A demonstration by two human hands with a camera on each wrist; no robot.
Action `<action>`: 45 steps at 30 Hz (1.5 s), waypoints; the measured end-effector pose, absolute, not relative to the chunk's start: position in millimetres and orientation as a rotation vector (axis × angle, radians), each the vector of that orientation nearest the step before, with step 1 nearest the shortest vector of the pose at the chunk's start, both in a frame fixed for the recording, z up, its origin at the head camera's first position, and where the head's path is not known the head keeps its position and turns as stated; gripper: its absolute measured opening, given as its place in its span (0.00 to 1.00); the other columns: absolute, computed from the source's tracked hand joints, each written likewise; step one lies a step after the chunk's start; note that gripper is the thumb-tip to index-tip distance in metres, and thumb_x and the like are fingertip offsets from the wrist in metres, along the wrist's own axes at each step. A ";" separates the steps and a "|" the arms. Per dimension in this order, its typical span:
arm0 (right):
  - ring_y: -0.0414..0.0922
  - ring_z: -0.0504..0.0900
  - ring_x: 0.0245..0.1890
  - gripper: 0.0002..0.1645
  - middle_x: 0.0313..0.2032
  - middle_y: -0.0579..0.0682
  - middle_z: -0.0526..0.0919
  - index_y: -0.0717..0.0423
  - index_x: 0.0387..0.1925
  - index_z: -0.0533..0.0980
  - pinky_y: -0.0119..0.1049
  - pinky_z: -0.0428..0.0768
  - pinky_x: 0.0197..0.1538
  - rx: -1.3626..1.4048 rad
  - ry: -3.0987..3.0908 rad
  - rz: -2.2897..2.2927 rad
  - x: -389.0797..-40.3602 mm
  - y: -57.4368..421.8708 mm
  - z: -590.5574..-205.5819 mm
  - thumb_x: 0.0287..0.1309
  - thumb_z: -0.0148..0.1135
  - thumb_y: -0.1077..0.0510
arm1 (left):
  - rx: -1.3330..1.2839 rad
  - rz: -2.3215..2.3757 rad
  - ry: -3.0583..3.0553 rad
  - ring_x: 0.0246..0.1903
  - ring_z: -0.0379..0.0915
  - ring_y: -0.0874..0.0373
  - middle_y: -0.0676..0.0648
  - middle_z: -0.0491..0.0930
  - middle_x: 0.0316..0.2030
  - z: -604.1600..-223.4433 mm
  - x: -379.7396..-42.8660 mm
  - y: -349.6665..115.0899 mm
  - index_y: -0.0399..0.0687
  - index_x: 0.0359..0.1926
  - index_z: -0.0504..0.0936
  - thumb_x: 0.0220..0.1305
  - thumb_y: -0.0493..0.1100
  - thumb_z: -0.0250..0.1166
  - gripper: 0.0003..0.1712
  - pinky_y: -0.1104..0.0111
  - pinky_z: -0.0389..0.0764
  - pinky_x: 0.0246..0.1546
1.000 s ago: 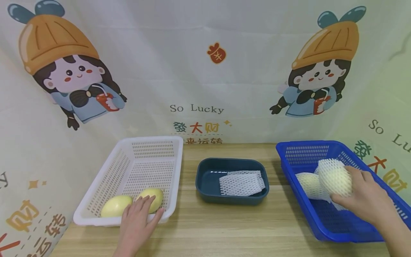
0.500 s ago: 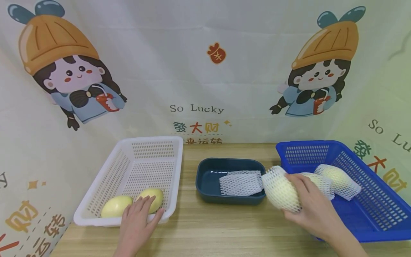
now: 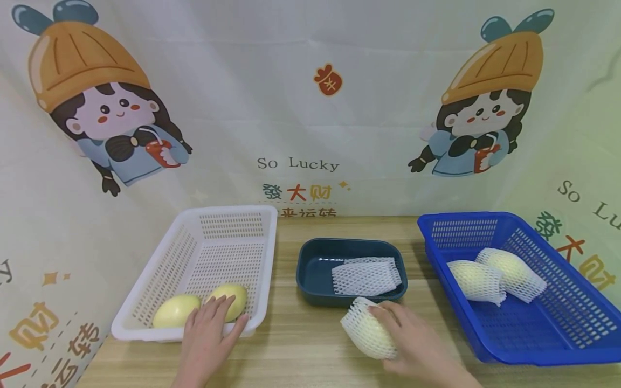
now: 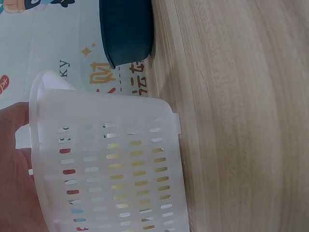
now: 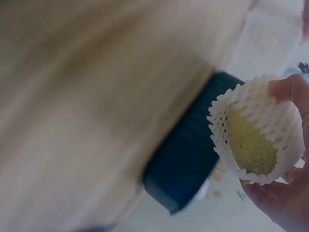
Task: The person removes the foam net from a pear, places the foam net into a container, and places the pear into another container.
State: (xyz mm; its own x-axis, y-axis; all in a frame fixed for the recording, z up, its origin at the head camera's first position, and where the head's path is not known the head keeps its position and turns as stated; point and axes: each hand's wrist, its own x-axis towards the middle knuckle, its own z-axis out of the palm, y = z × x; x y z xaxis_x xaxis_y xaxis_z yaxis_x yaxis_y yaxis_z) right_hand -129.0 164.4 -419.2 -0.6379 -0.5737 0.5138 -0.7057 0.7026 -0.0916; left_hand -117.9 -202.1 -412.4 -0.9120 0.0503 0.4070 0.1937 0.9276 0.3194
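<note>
My right hand (image 3: 412, 345) grips a yellow oval fruit (image 3: 371, 331) in a white foam net sleeve. It is above the wood table, in front of the dark teal tray. In the right wrist view, speckled yellow skin (image 5: 251, 145) shows through the sleeve's open end, with thumb and fingers on opposite sides. My left hand (image 3: 207, 337) lies over the near rim of the white basket (image 3: 269, 258), its fingers reaching in and touching a bare yellow fruit (image 3: 235, 302). Beside that sits another bare yellow fruit (image 3: 176, 311). The left wrist view shows the basket's slotted wall (image 4: 111, 108).
Flat white foam net sleeves (image 3: 366, 277) lie in the dark teal tray (image 3: 310, 293) at the centre. The blue basket (image 3: 558, 355) at right holds two net-covered fruits (image 3: 514, 272). A printed cloth (image 3: 378, 134) hangs behind the table.
My right hand has lifted the net-covered fruit out of the blue basket and carried it left, to just in front of the teal tray. My left hand has stayed on the white basket.
</note>
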 end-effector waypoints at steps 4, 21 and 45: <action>0.46 0.70 0.45 0.51 0.48 0.51 0.68 0.54 0.55 0.65 0.43 0.75 0.40 1.029 -2.530 0.400 -128.5 158.4 -434.0 0.18 0.70 0.51 | -0.174 -0.507 -2.690 0.54 0.58 0.39 0.35 0.69 0.51 -412.0 -117.4 -201.8 0.37 0.52 0.72 0.59 0.57 0.53 0.30 0.45 0.51 0.53; 0.48 0.69 0.45 0.51 0.49 0.50 0.68 0.52 0.56 0.65 0.45 0.75 0.35 1.049 -2.567 0.339 -126.9 149.7 -449.3 0.18 0.69 0.51 | -0.156 -0.512 -2.731 0.55 0.57 0.39 0.35 0.68 0.52 -410.0 -118.8 -200.9 0.37 0.53 0.71 0.60 0.58 0.52 0.31 0.45 0.50 0.53; 0.47 0.65 0.54 0.61 0.58 0.51 0.63 0.56 0.64 0.53 0.44 0.71 0.48 1.046 -2.577 0.432 -124.2 154.6 -451.1 0.25 0.72 0.49 | -0.775 -0.686 -2.374 0.51 0.65 0.50 0.43 0.70 0.51 -414.7 -106.2 -97.4 0.38 0.55 0.69 0.45 0.52 0.67 0.38 0.60 0.69 0.48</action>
State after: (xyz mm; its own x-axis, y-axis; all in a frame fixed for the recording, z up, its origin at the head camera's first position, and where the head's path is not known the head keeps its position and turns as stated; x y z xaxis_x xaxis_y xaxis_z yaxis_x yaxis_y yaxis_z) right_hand -124.2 154.6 -451.1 -0.6780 -0.6134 0.4051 -0.7120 0.6850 -0.1544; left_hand -106.2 -97.4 -414.7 -0.6855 0.3691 0.6276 0.6469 0.7044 0.2923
